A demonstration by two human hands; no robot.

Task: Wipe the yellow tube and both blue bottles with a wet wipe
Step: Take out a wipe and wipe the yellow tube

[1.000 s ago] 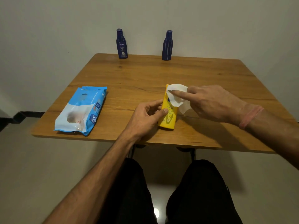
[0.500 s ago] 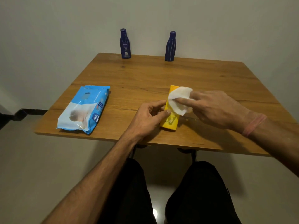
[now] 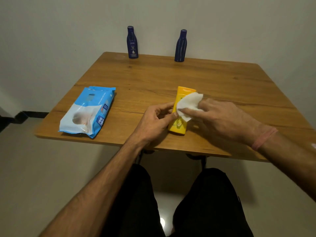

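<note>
Wiping yellow tube (image 3: 179, 124) with wet wipe (image 3: 189, 104)

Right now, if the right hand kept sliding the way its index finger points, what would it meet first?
The right hand points left across the yellow tube, so it would probably meet the left hand's thumb first, very close by.

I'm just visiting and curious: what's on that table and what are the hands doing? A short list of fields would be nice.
surface: wooden table
being wiped: yellow tube, lying flat
left hand: steadies the tube's side
right hand: presses a white wet wipe on the tube
waiting: two blue bottles, upright at the far edge, left blue bottle, right blue bottle
also there: wipes pack, on the left
</note>
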